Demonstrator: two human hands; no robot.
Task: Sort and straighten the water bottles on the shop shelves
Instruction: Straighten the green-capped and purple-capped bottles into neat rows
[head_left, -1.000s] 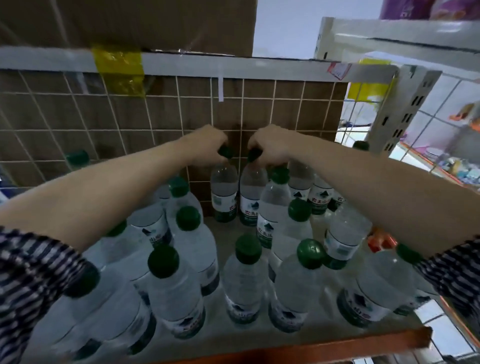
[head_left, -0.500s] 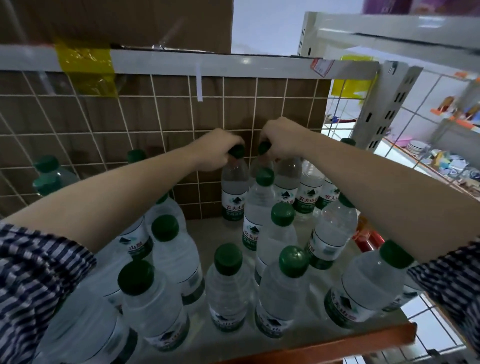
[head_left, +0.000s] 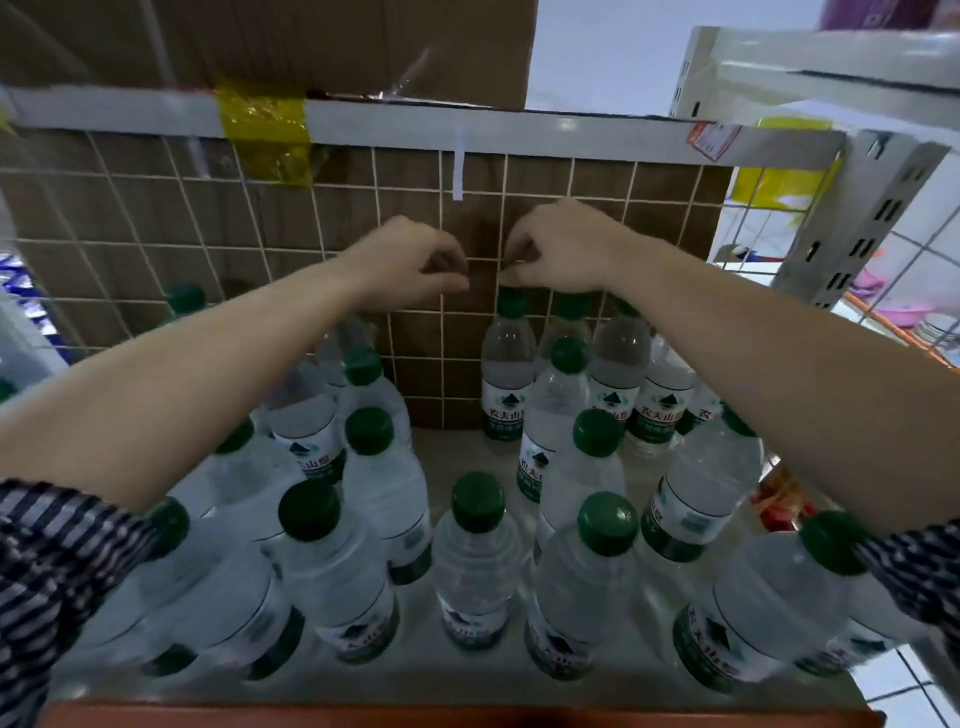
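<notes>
The left hand (head_left: 415, 265) hangs clenched over the bare gap at the back of the shelf (head_left: 448, 448), holding nothing. Bottles (head_left: 384, 488) crowd the left and front in loose, uneven ranks. The right hand (head_left: 563, 249) curls just above the cap (head_left: 511, 304) of the end back-row bottle (head_left: 508, 374) — whether it pinches it I cannot tell. Better to grip at the neck and slide each bottle upright into the gap — label forward, without knocking neighbours.

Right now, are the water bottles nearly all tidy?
Partly. A back row stands upright against the grid on the right. The right hand is at the cap of its leftmost bottle; the left hand, fingers curled, holds nothing. To do: the front bottles stand scattered, with gaps.
</notes>
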